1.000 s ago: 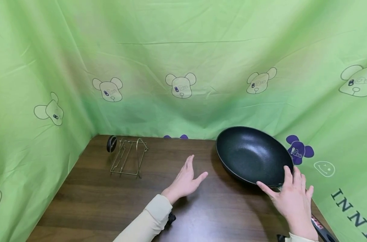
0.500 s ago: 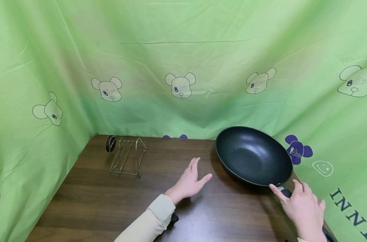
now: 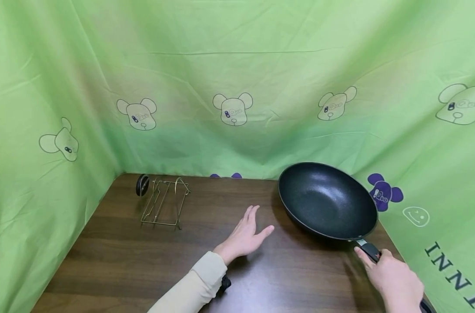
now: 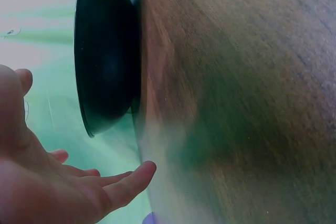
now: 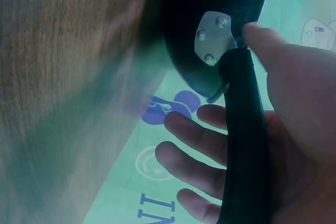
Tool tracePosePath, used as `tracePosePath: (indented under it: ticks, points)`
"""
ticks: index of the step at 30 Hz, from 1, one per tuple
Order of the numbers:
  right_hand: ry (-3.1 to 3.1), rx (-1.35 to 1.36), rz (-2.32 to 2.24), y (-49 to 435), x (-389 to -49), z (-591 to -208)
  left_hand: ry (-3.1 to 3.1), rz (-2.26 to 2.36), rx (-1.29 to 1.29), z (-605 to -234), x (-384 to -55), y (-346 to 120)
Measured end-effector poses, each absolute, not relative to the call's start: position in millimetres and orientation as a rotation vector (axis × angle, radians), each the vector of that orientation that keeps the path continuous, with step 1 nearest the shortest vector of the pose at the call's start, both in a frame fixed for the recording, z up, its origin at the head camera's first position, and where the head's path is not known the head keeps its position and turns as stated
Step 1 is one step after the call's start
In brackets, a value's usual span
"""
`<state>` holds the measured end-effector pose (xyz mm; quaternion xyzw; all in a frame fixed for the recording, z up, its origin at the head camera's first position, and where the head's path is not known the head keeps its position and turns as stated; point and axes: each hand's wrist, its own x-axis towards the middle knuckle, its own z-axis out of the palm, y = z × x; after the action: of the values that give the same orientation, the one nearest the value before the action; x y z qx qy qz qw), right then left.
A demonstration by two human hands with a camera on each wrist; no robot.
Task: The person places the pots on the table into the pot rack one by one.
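Note:
A black wok (image 3: 327, 204) sits at the back right of the wooden table, its handle (image 3: 369, 251) pointing toward the front right. My right hand (image 3: 396, 278) holds that handle. In the right wrist view the handle (image 5: 244, 140) lies across the palm, with the fingers bent behind it and the thumb along its other side near the riveted bracket (image 5: 214, 38). My left hand (image 3: 243, 234) hovers over the middle of the table, fingers stretched and thumb spread, holding nothing. The left wrist view shows the wok (image 4: 105, 56) beyond this hand, apart from it.
A metal wire rack (image 3: 159, 224) stands at the back left, with a black round disc (image 3: 142, 185) at its left side. Green cloth (image 3: 237, 148) printed with bear heads hangs behind and beside the table (image 3: 120, 269).
My right hand has moved from the wok's rim down toward the front right, onto the handle. My left hand has shifted slightly to the right. The wok stays in place.

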<state>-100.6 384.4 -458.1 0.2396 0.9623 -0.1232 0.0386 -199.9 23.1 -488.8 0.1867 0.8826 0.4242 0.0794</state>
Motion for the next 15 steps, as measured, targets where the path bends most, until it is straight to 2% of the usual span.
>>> tracePosePath:
  ticks: [15]
  points:
    - [2.94,0.796,-0.407,381.7,-88.6,-460.7,2.633,1.258,0.516,-490.8,-198.7,24.2]
